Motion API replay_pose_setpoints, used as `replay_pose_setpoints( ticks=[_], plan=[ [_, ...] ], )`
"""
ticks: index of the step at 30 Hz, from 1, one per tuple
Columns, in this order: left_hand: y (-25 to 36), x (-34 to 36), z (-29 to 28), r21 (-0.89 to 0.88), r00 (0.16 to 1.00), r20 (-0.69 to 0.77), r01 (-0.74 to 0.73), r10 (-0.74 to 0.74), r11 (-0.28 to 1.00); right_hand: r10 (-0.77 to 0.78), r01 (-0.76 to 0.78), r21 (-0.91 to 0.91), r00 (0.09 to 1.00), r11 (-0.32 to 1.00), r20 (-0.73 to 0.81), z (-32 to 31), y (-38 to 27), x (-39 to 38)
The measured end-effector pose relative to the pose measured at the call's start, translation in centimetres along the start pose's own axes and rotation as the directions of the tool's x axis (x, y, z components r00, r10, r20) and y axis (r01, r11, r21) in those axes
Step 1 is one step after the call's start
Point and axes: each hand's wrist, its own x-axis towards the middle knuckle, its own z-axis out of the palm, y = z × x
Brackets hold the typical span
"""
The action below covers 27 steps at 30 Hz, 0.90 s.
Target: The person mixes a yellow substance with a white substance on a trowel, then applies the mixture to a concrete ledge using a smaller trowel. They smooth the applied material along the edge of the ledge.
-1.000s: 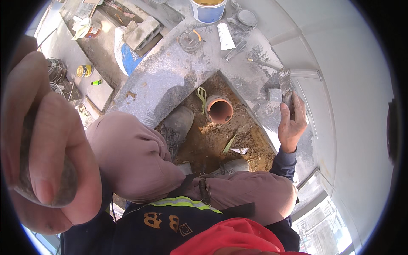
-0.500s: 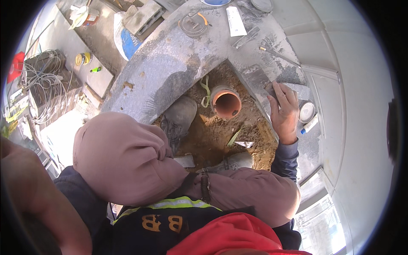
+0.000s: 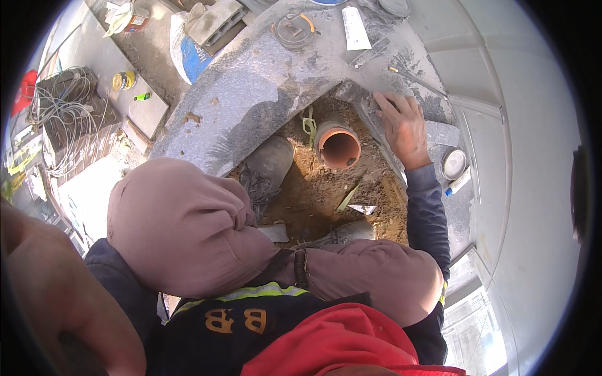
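Observation:
My right hand (image 3: pixel 404 130) reaches over the right edge of a square opening in a grey stone slab (image 3: pixel 248 78). Its fingers bend down, closed against a dark flat patch (image 3: pixel 356 94); whether this is a thin tool, a piece or shadow I cannot make out. Inside the opening, an orange-brown pipe (image 3: pixel 339 149) stands upright in brown soil (image 3: pixel 313 197), its mouth facing up. A yellow-green strap (image 3: pixel 309 127) hangs by the pipe. Blurred and very close, my left hand and forearm (image 3: pixel 75 301) fill the lower left; its fingers are hidden.
My shoe (image 3: pixel 268 166) stands in the opening beside the pipe. On the slab lie a white tube (image 3: pixel 355 29), a round lid (image 3: pixel 295 31), a thin stick (image 3: pixel 417 83) and a white round tub (image 3: pixel 454 164). Tangled cables (image 3: pixel 66 119) are at left; a pale wall (image 3: pixel 533 156) rises at right.
My right hand has moved up and left along the opening's edge, and more of its sleeve shows. The dark patch at its fingertips has shifted the same way.

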Motion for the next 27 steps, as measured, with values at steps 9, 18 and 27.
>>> replay_pose_setpoints(
  ticks=[9, 18, 27],
  plan=[
    [0.8, -0.1, 0.1, -0.004, 1.000, 0.006, -0.002, 0.002, 1.000, 0.116, -0.117, -0.014, 0.990, 0.993, -0.087, -0.1, 0.2, -0.5],
    [1.1, 0.2, 0.3, -0.006, 1.000, 0.030, 0.009, -0.009, 1.000, 0.230, -0.225, 0.046, 0.961, 0.973, -0.153, -1.8, -2.6, -3.5],
    [1.5, 0.6, 0.6, -0.011, 0.998, 0.051, 0.023, -0.023, 1.000, 0.302, -0.303, 0.135, 0.953, 0.943, 0.026, -0.9, -5.9, -4.0]
  ],
)
